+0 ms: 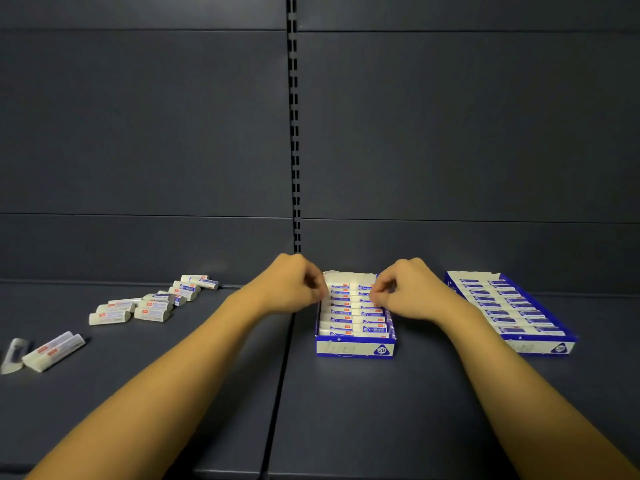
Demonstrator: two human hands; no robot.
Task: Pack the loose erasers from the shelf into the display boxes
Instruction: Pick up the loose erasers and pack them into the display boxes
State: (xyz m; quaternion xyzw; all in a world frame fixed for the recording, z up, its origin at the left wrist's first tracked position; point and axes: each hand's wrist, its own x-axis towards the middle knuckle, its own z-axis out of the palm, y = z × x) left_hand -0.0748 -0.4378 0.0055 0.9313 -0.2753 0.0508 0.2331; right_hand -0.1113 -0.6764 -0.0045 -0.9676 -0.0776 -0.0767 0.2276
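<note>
Loose erasers [152, 303] left of boxes [355, 344]

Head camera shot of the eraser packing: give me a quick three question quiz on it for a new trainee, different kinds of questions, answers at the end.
1. True or false: both hands are at the middle display box.
2. Multiple choice: the loose erasers lie A) to the left of the arms, B) between the two boxes, C) on top of the right display box.
3. Fill in: the right display box looks ____ with rows of erasers.

Key
1. True: the left hand is at its left wall and the right hand at its right wall, fingers curled; exactly what each grip closes on is too small to tell.
2. A
3. full
</note>
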